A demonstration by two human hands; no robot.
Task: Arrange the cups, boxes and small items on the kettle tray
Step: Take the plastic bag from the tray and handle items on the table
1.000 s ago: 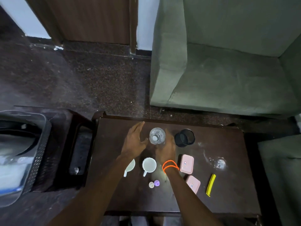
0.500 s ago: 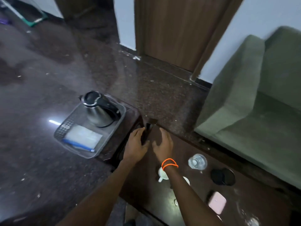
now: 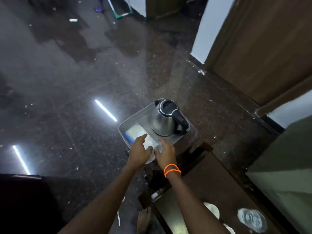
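A clear plastic tray (image 3: 125,126) stands on a low dark stand and holds a steel kettle (image 3: 166,119) with a black handle and a white packet (image 3: 136,132) edged in blue. My left hand (image 3: 139,152) and my right hand (image 3: 164,153) reach over the tray's near end, fingers extended, above the white packet. Whether they touch it cannot be told. An orange band circles my right wrist. At the bottom right, a white cup (image 3: 211,210) and a clear bottle (image 3: 252,220) stand on the dark table (image 3: 202,191).
Dark speckled floor with ceiling-light reflections fills the left. A wooden door (image 3: 263,48) is at the upper right. A green sofa (image 3: 287,166) borders the table on the right. A bare foot (image 3: 143,218) shows below the table's corner.
The view has swung left from the table to the tray. Both hands left the bottle and table corner and now reach over the tray's near end.
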